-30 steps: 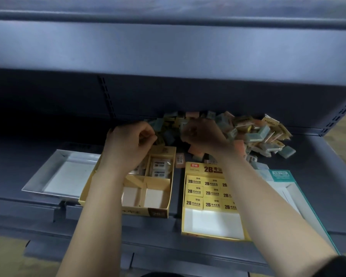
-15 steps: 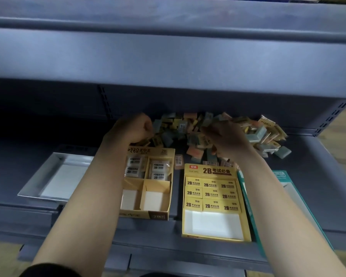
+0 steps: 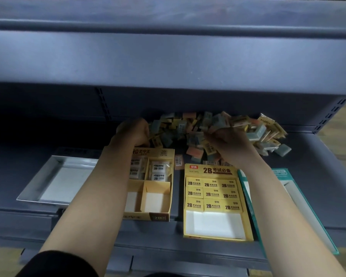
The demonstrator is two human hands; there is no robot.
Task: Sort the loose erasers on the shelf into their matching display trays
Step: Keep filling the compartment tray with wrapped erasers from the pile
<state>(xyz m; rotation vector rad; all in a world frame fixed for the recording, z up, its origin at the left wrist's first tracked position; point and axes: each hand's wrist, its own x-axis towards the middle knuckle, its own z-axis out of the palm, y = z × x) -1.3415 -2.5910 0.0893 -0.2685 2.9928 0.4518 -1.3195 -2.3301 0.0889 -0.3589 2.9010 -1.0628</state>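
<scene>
A pile of loose erasers (image 3: 190,128) in yellow, grey-green and pink lies at the back of the shelf. My left hand (image 3: 134,130) is curled at the pile's left edge, its fingers closed round a yellow eraser (image 3: 154,137). My right hand (image 3: 228,141) sits in the middle of the pile, fingertips pinching a small eraser (image 3: 209,130). In front stand a yellow compartment box (image 3: 160,216) with white wrapped erasers in its back cells, and a yellow 2B tray (image 3: 216,170) with three rows of yellow erasers. My left forearm covers the box's left side.
A silver tray (image 3: 38,188) stands at the left and a teal-edged tray (image 3: 326,222) at the right, partly under my right forearm. One pink eraser (image 3: 178,161) lies between the two yellow boxes. The upper shelf (image 3: 168,62) overhangs the pile closely.
My left hand moved back from above the compartment box to the pile's left edge. My right hand shifted rightward and deeper into the pile. The camera view dropped slightly.
</scene>
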